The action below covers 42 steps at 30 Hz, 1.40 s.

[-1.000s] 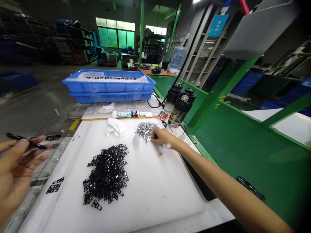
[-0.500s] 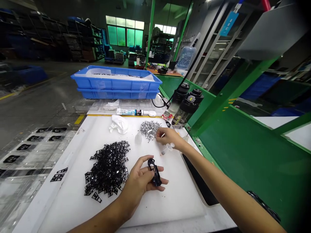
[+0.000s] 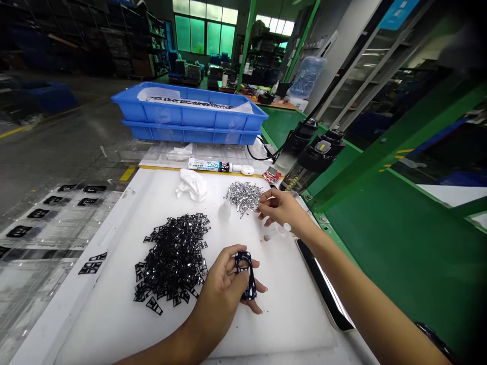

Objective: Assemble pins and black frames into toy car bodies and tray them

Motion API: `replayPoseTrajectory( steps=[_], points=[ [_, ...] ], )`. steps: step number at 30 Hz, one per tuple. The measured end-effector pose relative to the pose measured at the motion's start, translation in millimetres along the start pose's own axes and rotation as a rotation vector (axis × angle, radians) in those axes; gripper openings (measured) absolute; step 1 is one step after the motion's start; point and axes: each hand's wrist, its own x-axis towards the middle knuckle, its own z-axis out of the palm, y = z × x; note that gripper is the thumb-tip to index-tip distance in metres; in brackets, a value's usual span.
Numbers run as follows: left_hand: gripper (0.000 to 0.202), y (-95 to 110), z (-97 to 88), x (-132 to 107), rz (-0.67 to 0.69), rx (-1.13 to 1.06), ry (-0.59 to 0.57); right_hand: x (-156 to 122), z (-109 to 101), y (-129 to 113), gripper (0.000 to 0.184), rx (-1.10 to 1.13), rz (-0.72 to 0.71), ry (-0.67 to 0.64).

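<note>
My left hand (image 3: 228, 286) holds a glossy dark-blue shell (image 3: 250, 290) shaped like a toy car body with open windows. The thumb presses on it from above and the fingers lie beneath. At the right edge of a heap of small silvery metal pins (image 3: 243, 196), my right hand (image 3: 279, 208) has thumb and forefinger pinched together. Whatever is between those fingertips is too small to make out. A big pile of black trapezoid frame pieces (image 3: 175, 258) lies left of my left hand. Beneath my right hand is a small clear plastic piece (image 3: 272, 234).
Stacked blue trays (image 3: 190, 134) stand behind the white board (image 3: 114, 324). A glue tube (image 3: 209, 166), crumpled tissue (image 3: 191, 185) and translucent bottle (image 3: 224, 209) lie in front of them. Dark drink bottles (image 3: 319, 157) stand back right; a phone (image 3: 323, 286) lies at right.
The view has tipped down slightly. My left hand has turned the car shell so its top faces me more. My right hand has drawn slightly right from the pins, its fingers showing more clearly.
</note>
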Motion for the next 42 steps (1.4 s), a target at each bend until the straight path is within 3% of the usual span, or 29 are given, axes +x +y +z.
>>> replayPoseTrajectory(
  steps=[4, 7, 10, 12, 16, 19, 22, 30, 36, 42],
  points=[
    [0.038, 0.7, -1.8, 0.8, -0.009, -0.031, -0.006, -5.4, -7.5, -5.4, 0.013, -0.009, -0.043, 0.100],
    [0.041, 0.7, -3.6, 1.4, -0.032, -0.092, -0.006, -28.9, -18.1, -13.8, 0.011, -0.023, -0.146, 0.372],
    [0.045, 0.4, -3.9, 0.9, -0.057, -0.127, 0.005, -72.1, -17.4, -23.1, 0.020, -0.020, -0.238, 0.711],
    [0.043, 0.4, -2.9, 0.0, -0.063, -0.111, 0.022, -104.1, -5.8, -26.2, 0.027, 0.001, -0.252, 0.781],
    [0.033, 1.9, -0.2, -1.5, -0.067, -0.062, 0.025, -144.8, 35.3, -19.9, 0.013, 0.171, -0.202, 0.506],
    [0.026, 4.7, 1.5, -2.2, -0.065, -0.030, -0.003, -149.9, 62.9, -11.0, 0.013, 0.272, -0.129, 0.439],
    [0.022, 6.5, 2.5, -2.8, -0.062, 0.017, -0.039, -147.9, 77.5, -6.8, 0.021, 0.413, 0.021, 0.365],
    [0.029, 1.6, 2.6, -7.7, 0.011, 0.120, -0.007, -149.4, 82.6, -14.5, 0.028, 0.650, 0.148, 0.241],
    [0.027, 0.9, 2.6, -11.7, 0.061, 0.232, 0.022, -149.6, 76.9, -18.3, 0.018, 0.484, -0.014, 0.251],
    [0.026, 0.7, 1.0, -11.9, 0.067, 0.253, 0.012, -146.1, 69.8, -17.9, 0.023, 0.532, 0.081, 0.163]
  ],
)
